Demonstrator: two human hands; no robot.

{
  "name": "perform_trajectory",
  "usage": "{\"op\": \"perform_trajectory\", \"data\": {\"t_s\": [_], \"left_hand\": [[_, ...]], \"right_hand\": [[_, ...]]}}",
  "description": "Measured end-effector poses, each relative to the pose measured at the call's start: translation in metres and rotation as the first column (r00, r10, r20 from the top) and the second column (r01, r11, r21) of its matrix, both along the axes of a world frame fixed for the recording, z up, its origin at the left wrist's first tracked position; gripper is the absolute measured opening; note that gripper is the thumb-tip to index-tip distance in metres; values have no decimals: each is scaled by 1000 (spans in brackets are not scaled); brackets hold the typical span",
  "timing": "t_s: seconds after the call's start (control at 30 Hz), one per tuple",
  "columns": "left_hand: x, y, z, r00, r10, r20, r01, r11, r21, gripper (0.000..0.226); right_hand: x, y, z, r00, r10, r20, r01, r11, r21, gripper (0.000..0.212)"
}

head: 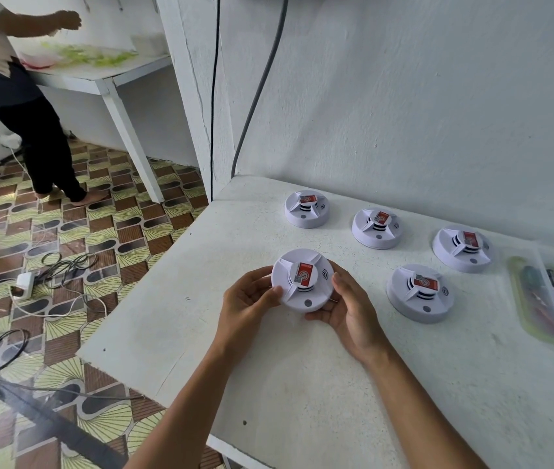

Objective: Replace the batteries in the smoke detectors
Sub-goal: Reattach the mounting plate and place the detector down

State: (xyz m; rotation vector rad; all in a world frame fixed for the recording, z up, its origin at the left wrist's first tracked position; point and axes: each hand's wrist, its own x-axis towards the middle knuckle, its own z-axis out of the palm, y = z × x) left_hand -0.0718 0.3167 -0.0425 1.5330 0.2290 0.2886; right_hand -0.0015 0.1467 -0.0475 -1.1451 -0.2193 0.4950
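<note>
I note left hand (247, 299) and right hand (348, 306) gripping one smoke detector (302, 280) by its rim near the tabletop's (302, 384) left edge, probably to twist its base off.

Soft, even daylight fills your view, brightest at the far left, where the second table (106, 76) and what lies on it wash out to near white. Shadows under your hands are faint on the desk (302, 384). The wide lens bends the wall corner and cables (214, 96) and stretches the patterned floor (49, 265) toward the left edge. The container (539, 299) at the desk's right edge smears into blur. The smoke detectors' red labels stay fairly sharp mid-frame, though too small to read.
</note>
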Motion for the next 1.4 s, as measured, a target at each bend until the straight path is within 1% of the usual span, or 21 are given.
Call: {"op": "perform_trajectory", "data": {"t_s": [0.27,0.37,0.43,0.5,0.6,0.63,0.73,0.77,0.87,0.93,1.03,1.17,1.23,1.4], "left_hand": [[2,0,-2,1000,11,-13,-12,999,-48,36],[1,-3,-2,998,54,-17,-54,998,-40,38],[2,-5,-1,996,87,-17,-88,996,-23,43],[3,-8,-2,993,116,-27,-116,993,-12,45],[5,-8,-3,987,157,-29,-156,988,20,36],[6,-8,-4,985,169,-32,-168,985,30,34],[7,-8,-5,979,202,-23,-201,978,49,35],[7,-8,-6,976,215,-21,-214,976,46,35],[8,-9,-7,971,240,-12,-240,970,42,35],[10,-8,-7,970,243,-19,-241,969,56,40],[13,-7,-9,970,241,-20,-239,968,83,34],[12,-7,-10,968,250,-9,-247,962,112,30],[12,-6,-10,971,241,-6,-238,963,123,30],[13,-6,-9,974,225,-2,-223,967,127,42]], "right_hand": [[-3,1,3,999,-45,19,45,998,-35,43],[-5,3,2,997,-69,39,71,995,-67,42],[-6,3,2,996,-57,64,63,993,-103,42],[-6,4,3,996,-54,76,64,989,-134,45],[-5,5,3,994,-49,95,65,983,-174,53],[-5,4,2,994,-46,99,64,981,-185,52],[-6,3,1,990,-48,131,74,976,-204,37],[-6,4,1,988,-51,146,83,972,-219,37],[-6,4,0,984,-36,174,82,960,-266,51],[-7,4,1,981,-19,192,70,962,-263,45],[-8,3,3,977,-22,210,75,967,-244,33],[-7,3,6,982,-14,191,60,969,-239,24],[-7,2,7,984,-6,177,45,974,-221,24],[-5,2,8,986,-9,165,44,977,-207,23]]}}
